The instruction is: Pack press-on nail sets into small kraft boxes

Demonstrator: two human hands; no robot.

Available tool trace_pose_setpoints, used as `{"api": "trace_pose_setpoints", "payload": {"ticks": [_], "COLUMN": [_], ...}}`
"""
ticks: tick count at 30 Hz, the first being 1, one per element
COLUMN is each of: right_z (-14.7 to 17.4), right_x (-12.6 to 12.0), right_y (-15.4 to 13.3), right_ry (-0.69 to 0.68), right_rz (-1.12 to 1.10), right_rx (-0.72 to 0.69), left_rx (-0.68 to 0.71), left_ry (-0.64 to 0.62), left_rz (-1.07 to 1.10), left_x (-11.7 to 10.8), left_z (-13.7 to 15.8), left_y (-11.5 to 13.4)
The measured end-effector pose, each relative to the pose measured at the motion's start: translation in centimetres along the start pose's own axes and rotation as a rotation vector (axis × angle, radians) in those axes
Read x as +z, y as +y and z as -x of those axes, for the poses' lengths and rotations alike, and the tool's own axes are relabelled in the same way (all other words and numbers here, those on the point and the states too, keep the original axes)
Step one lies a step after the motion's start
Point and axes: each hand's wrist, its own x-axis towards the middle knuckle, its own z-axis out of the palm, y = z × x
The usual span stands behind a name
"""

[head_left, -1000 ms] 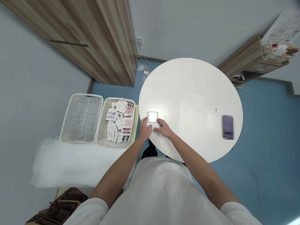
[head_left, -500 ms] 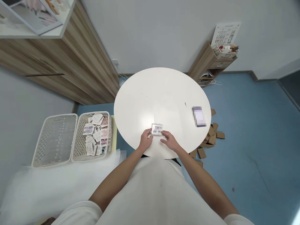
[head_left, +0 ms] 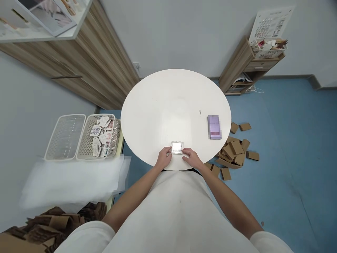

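Note:
A small clear plastic case (head_left: 177, 147) lies near the front edge of the white oval table (head_left: 147, 116). Glare on its lid hides most of what is inside. My left hand (head_left: 163, 158) grips its left side, with the fingers at the edge and the thumb by the near corner. On the opposite side, the fingertips of my right hand (head_left: 193, 158) press against the case's right edge while the thumb stays apart, lower down. A purple box (head_left: 214, 126), partly blurred out, rests farther right on the tabletop.
To the left, a white basket (head_left: 117, 138) holds several carded packs, beside another white basket (head_left: 50, 147) with clear plastic pieces. White sheets (head_left: 71, 182) lie below them, and brown cardboard (head_left: 63, 223) is at bottom left. Small cardboard boxes (head_left: 233, 153) litter the blue floor at right.
The view has shifted, bringing more floor boxes and the cardboard at bottom left into sight. Both hands stay at the case; glare now covers the contents that showed before.

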Motion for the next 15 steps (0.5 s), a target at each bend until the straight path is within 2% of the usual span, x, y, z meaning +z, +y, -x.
{"api": "trace_pose_setpoints", "payload": {"ticks": [9, 15], "right_z": [0.6, 0.8], "right_x": [1.0, 1.5], "right_y": [0.7, 0.4], "right_ry": [-0.018, 0.051], "right_rz": [-0.001, 0.092], "right_rx": [0.005, 0.016], "left_rx": [0.01, 0.169], "left_ry": [-0.008, -0.039], "left_rz": [-0.072, -0.296], "left_x": [0.6, -0.3], "left_z": [1.2, 0.5], "left_y": [-0.4, -0.7]}}
